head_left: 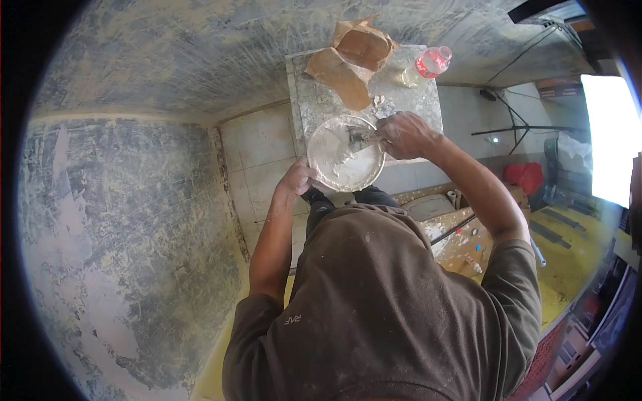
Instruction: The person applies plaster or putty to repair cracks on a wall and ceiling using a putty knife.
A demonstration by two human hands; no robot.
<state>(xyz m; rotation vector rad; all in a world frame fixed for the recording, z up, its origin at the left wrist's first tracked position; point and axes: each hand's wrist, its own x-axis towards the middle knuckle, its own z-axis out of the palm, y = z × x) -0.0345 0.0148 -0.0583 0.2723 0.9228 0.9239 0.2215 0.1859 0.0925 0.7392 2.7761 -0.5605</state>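
Observation:
A round white bucket (356,188) of pale, thick putty (326,146) stands at the near edge of a stained board-like surface (421,109). At its near left side, my left hand (298,178) grips the rim. My right hand (409,136) is closed on the handle of a putty knife (358,138), whose blade reaches over the putty from the right. White smears coat the bucket's rim and both hands. Beyond the bucket lies a torn, opened brown paper bag (344,70), with a clear bottle with a red label (432,63) to its right.
Patchy plastered walls rise at the left (154,207) and ahead. To the right are a black-legged stand (515,127), a red object (523,176) and a paint-spattered cardboard sheet (461,244) on the floor. Bright light comes from the far right.

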